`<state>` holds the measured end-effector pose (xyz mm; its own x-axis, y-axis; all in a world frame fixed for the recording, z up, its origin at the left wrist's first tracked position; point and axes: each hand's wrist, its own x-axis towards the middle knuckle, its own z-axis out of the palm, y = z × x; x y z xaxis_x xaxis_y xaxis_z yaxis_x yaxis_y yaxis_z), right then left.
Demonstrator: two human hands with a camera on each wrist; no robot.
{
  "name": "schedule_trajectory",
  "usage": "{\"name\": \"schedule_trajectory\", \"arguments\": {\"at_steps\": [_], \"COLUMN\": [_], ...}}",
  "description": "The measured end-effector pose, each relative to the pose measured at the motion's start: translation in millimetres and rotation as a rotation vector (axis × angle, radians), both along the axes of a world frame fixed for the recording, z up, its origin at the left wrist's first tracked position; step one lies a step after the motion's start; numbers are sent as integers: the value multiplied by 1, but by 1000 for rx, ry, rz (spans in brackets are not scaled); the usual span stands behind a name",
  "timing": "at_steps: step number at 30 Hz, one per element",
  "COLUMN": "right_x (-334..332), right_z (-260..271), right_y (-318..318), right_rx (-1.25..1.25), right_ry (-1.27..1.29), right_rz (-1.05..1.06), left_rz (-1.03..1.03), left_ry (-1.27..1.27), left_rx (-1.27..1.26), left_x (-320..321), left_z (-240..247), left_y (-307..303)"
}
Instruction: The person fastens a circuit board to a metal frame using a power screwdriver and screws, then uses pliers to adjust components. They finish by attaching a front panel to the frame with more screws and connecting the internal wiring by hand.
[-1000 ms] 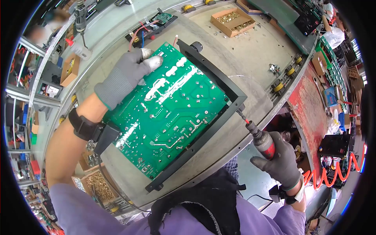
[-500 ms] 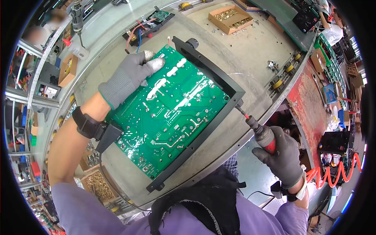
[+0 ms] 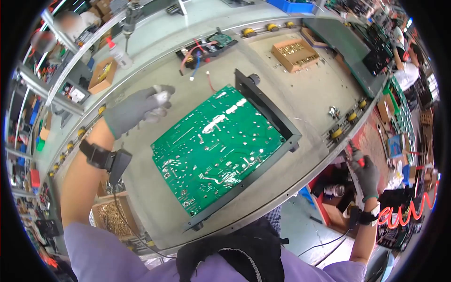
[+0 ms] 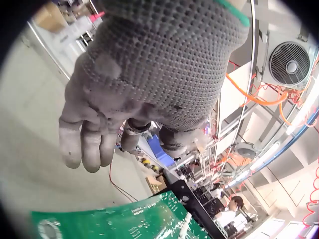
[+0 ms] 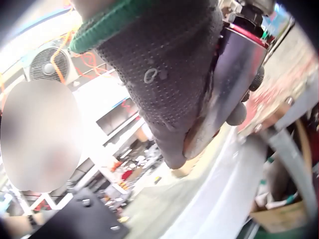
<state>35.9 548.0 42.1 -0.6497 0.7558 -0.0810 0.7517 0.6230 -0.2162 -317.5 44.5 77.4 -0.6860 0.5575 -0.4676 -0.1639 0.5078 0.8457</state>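
Note:
A large green circuit board [image 3: 206, 162] lies solder side up on the work surface, with a black metal bracket [image 3: 242, 188] along its right and near edges. My gloved left hand [image 3: 136, 110] hovers beyond the board's left corner, fingers loosely bent around nothing. In the left wrist view, those fingers [image 4: 90, 147] hang apart from the board [image 4: 124, 219]. Off at the right, past the table edge, my gloved right hand [image 3: 366, 176] grips a power screwdriver [image 3: 358, 157]. Its shiny body [image 5: 237, 74] lies along my palm in the right wrist view, the bit hidden there.
Behind the board sits a black part with wires [image 3: 204, 50]. Cardboard boxes of brass hardware stand at the back [image 3: 295, 55] and near left [image 3: 112, 216]. Yellow rollers [image 3: 336, 133] line the table's edges. A red coiled hose [image 3: 408, 211] hangs at right; a red-topped bottle [image 3: 120, 54] stands left.
My left hand has let go of the board and moved left. The screwdriver, in my right hand, has swung from the bracket's corner out to the right. The board sits lower in view.

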Motion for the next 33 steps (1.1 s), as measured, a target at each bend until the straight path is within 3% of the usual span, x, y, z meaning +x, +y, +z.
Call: {"name": "schedule_trajectory", "arguments": {"at_steps": [2, 4, 7, 8, 10, 12, 14, 16, 18, 20, 21, 24, 26, 27, 28, 30, 31, 32, 33], "right_x": [31, 20, 34, 27, 4, -38, -105, -152, -182, -210, -219, -237, -244, -251, -260, -282, -293, -302, -311], "right_z": [-42, -20, -52, -50, -58, -44, -18, 16, 37, 30, 34, 44, 54, 55, 56, 49, 47, 45, 41], "right_y": [87, 86, 134, 137, 143, 99, 27, -56, -111, -143, -162, -195, -231, -244, -257, -283, -300, -318, -338], "right_rx": [227, 233, 470, 395, 685, 621, -53, -531, -717, -621, -513, -295, -248, -178, -110, -218, -257, -297, -409], "right_ry": [76, -67, -163, -198, -271, 50, 286, 401, 336, 267, 108, 50, 110, 165, 220, 505, 569, 631, 708], "right_rz": [15, -127, -140, -150, -46, 304, 448, 613, 756, 911, 918, 982, 1033, 1098, 1162, 1314, 1339, 1363, 1349], "left_rz": [-65, -27, 49, 107, 169, 139, 187, 211, 254, 297, 308, 367, 448, 579, 586, 673, 709, 722, 685], "left_ry": [105, 45, -206, -331, -441, -340, -305, -295, -281, -270, -214, -117, 12, 40, 40, 225, 254, 243, 581], "left_rx": [-79, -31, 126, 244, 380, 531, 657, 723, 726, 726, 654, 572, 426, 493, 484, 620, 426, 411, 314], "left_x": [14, 42, 85, 101, 118, 122, 129, 131, 135, 141, 143, 159, 176, 184, 194, 218, 228, 239, 247], "left_z": [-2, -14, -37, -35, -39, -55, -60, -55, -49, -45, -44, -34, -8, -12, -4, 22, 21, 10, -7], "left_y": [-34, -54, -69, -62, -48, -36, -20, -17, -18, -23, -26, -42, -62, -70, -72, -74, -78, -76, -69]}}
